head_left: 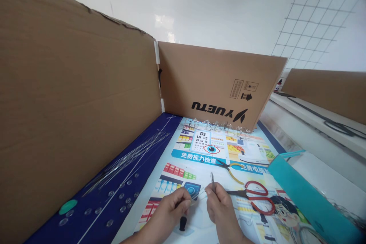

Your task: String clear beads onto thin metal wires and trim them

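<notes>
My left hand (177,206) is closed around a black-handled tool (183,223); only the end of its handle shows below the fingers, so I cannot tell its kind. My right hand (219,204) pinches a small bundle of thin wires (212,178), whose ends stick up above the fingertips. A thin pale strand (198,199) seems to run between the two hands. Just right of my right hand lie scissors with red handles (267,205), blades toward the hand. Beyond them are pliers with yellow handles (236,175), lying with jaws apart.
Long thin wires (128,160) and several clear round beads (121,196) lie on the blue surface at left, near a green disc (68,207). Cardboard walls (85,95) stand left and behind. Twisted wire pieces (220,126) line the back. A teal box (311,198) sits at right.
</notes>
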Available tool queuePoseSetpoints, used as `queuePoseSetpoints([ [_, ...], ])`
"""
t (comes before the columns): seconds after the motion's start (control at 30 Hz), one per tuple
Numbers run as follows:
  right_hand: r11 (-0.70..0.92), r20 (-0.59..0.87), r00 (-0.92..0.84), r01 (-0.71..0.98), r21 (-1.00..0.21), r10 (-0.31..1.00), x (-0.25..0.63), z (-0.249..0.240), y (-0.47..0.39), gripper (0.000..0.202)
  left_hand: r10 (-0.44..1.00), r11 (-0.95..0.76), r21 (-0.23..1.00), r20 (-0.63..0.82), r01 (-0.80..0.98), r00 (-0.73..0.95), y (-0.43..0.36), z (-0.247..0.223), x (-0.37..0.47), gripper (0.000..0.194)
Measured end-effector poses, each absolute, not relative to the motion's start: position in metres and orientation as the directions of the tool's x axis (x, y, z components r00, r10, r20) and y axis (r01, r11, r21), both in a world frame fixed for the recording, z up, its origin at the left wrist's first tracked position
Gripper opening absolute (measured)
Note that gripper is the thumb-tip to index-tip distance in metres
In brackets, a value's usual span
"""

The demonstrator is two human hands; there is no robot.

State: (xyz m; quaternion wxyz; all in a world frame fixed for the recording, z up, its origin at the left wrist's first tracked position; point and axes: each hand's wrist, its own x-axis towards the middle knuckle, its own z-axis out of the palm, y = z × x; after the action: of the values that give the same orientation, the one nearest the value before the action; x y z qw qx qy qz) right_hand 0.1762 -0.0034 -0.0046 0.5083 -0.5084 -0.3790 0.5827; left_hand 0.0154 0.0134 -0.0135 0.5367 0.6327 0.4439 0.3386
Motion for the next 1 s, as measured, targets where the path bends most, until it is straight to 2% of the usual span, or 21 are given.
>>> queuePoseSetpoints([
  [0.1,-0.191,-0.198,0.011,-0.203,-0.96,0.98,0.178,-0.005,-0.004,0.021,0.904,-0.076,0.957,-0.052,0.279,0.425,0.013,-0.007,0.014,0.017],
  [0.3,-0.164,-0.165,-0.011,-0.178,-0.97,0.986,0.182,-0.011,-0.003,0.019,0.823,-0.278,0.864,-0.011,0.42,0.567,0.013,0.002,0.008,0.023],
  [0.43,-0.149,-0.15,-0.003,-0.141,-0.979,0.989,0.182,-0.011,-0.004,0.02,0.837,-0.272,0.861,-0.01,0.43,0.548,0.013,-0.001,0.006,0.019],
  [0.53,-0.118,-0.123,0.031,-0.132,-0.984,0.992,0.181,-0.007,-0.006,0.022,0.872,-0.104,0.935,-0.078,0.338,0.483,0.012,-0.006,0.008,0.018],
  [0.63,-0.101,-0.108,0.046,-0.134,-0.986,0.993,0.18,-0.001,-0.009,0.026,0.882,0.119,0.987,-0.153,0.104,0.445,0.013,-0.01,0.012,0.017],
  [0.7,-0.097,-0.102,0.042,-0.093,-0.991,0.994,0.179,0.003,-0.012,0.029,0.883,0.176,0.984,-0.146,-0.027,0.446,0.012,-0.012,0.015,0.017],
  [0.77,-0.068,-0.069,0.033,-0.01,-0.998,0.997,0.176,0.005,-0.014,0.028,0.884,0.166,0.984,-0.118,-0.069,0.453,0.009,-0.012,0.017,0.019],
  [0.87,0.033,0.032,-0.021,0.092,-0.995,0.999,0.169,0.004,-0.017,0.025,0.887,0.094,0.995,-0.064,-0.042,0.456,0.004,-0.01,0.02,0.023],
  [1.0,0.08,0.065,-0.135,0.105,-0.991,0.989,0.162,-0.001,-0.02,0.028,0.884,0.021,1.0,-0.021,0.006,0.467,0.0,-0.011,0.022,0.027],
])
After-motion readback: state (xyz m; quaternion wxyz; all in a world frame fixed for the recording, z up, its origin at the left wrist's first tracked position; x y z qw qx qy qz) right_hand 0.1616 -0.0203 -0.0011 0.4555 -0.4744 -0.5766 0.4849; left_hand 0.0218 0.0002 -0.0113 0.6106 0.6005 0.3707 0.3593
